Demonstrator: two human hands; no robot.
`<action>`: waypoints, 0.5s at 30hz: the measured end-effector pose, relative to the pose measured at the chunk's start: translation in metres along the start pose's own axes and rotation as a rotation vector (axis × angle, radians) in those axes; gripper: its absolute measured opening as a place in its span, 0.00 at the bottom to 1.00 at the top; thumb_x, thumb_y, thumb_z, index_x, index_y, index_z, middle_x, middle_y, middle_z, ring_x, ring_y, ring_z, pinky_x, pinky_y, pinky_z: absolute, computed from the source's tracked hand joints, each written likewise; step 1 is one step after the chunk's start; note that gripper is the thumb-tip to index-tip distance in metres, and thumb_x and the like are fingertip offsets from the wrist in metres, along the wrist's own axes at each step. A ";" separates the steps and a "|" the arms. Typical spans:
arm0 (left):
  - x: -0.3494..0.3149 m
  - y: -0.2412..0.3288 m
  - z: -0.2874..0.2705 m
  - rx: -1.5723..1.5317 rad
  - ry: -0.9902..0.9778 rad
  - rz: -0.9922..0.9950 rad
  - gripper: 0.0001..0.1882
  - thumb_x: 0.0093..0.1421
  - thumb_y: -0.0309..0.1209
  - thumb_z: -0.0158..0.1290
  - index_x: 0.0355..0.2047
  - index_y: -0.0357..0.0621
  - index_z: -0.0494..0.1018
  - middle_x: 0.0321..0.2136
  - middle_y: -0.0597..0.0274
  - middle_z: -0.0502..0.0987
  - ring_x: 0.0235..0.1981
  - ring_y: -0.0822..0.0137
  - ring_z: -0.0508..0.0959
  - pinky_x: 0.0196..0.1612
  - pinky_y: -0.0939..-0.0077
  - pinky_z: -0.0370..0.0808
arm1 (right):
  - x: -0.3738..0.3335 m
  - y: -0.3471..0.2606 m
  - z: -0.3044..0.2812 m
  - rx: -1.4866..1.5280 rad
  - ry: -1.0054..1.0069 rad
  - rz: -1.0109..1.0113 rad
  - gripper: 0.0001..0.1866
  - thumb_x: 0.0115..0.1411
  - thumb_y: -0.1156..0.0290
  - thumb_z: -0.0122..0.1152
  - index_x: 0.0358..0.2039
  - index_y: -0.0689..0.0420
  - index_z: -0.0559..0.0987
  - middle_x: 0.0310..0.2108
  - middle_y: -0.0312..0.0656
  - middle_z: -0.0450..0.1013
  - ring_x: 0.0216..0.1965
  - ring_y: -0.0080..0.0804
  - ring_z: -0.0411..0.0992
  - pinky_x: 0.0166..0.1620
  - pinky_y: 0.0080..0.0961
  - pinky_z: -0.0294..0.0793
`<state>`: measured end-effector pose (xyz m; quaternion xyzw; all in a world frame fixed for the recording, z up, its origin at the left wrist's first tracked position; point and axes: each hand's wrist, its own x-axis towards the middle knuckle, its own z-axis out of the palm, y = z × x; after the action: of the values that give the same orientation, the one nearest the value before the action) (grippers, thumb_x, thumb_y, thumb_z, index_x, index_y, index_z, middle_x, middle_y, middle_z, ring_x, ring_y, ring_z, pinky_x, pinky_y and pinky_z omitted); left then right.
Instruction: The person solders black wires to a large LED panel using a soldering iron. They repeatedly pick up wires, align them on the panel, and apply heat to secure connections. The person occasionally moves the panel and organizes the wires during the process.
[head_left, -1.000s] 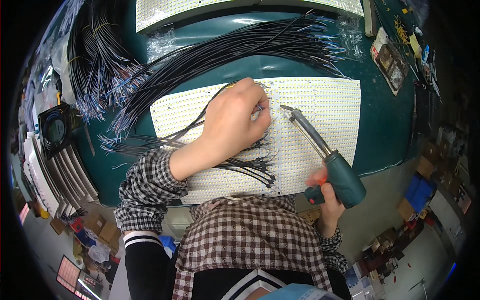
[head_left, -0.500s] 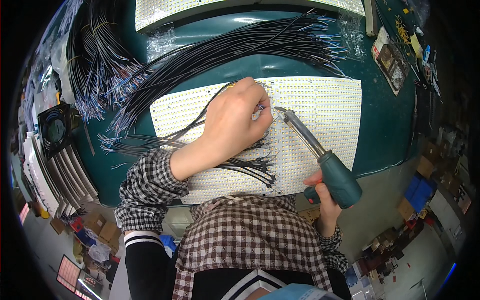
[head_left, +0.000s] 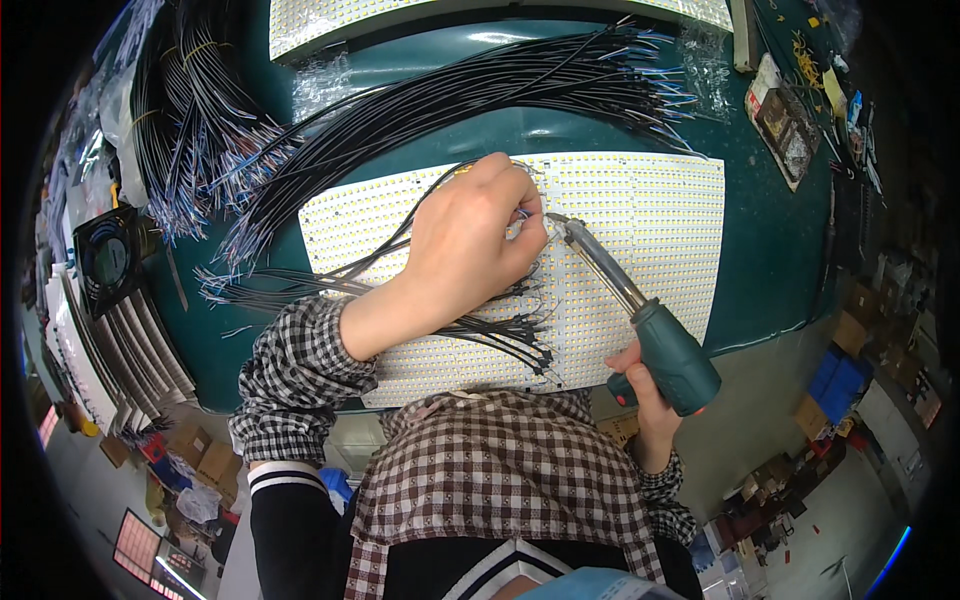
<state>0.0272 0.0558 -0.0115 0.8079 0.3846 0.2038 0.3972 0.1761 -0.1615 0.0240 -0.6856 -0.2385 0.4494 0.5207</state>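
My left hand [head_left: 465,230] is over a white LED panel [head_left: 660,240], thumb and forefinger pinched on the end of a black cable [head_left: 425,200]. The wire tips between the fingers are mostly hidden. In my right hand [head_left: 650,405] is a green-handled soldering iron [head_left: 672,355]; its metal tip points up and left, close to the pinched wire end. Whether the tip touches the wire or panel I cannot tell. Several more black cables [head_left: 500,335] lie across the panel under my left wrist, their ends along its middle seam.
A long bundle of black cables [head_left: 450,90] lies behind the panel, with more bundles [head_left: 200,110] at the left. Another LED panel [head_left: 360,20] is at the back. A dirty solder tray [head_left: 785,125] sits at the right, a small black fan [head_left: 108,260] at the left beside stacked panels [head_left: 120,350].
The soldering iron has shifted very slightly to the left, its tip a touch nearer my left fingers. My left hand stays almost still on the cable.
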 end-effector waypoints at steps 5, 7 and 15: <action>0.000 0.000 -0.001 0.040 -0.013 0.008 0.05 0.48 0.23 0.58 0.25 0.40 0.72 0.25 0.61 0.72 0.23 0.67 0.77 0.26 0.76 0.73 | 0.000 -0.009 -0.007 -0.215 -0.098 0.033 0.18 0.59 0.65 0.59 0.38 0.71 0.74 0.28 0.48 0.75 0.30 0.35 0.75 0.37 0.32 0.76; 0.000 0.000 0.000 0.057 -0.009 0.004 0.05 0.48 0.23 0.58 0.24 0.41 0.72 0.24 0.61 0.72 0.23 0.67 0.76 0.26 0.75 0.73 | 0.000 -0.010 -0.005 -0.174 -0.053 0.042 0.19 0.59 0.63 0.59 0.37 0.70 0.75 0.28 0.49 0.75 0.30 0.35 0.75 0.37 0.32 0.76; 0.001 0.000 0.001 0.069 -0.009 0.015 0.05 0.48 0.23 0.58 0.24 0.41 0.72 0.24 0.61 0.72 0.22 0.66 0.75 0.25 0.73 0.72 | 0.000 -0.006 -0.006 -0.058 -0.047 -0.007 0.11 0.58 0.72 0.60 0.38 0.65 0.77 0.32 0.42 0.77 0.30 0.26 0.74 0.32 0.21 0.72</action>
<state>0.0279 0.0560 -0.0119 0.8248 0.3838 0.1898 0.3692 0.1824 -0.1624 0.0294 -0.6888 -0.2658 0.4564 0.4966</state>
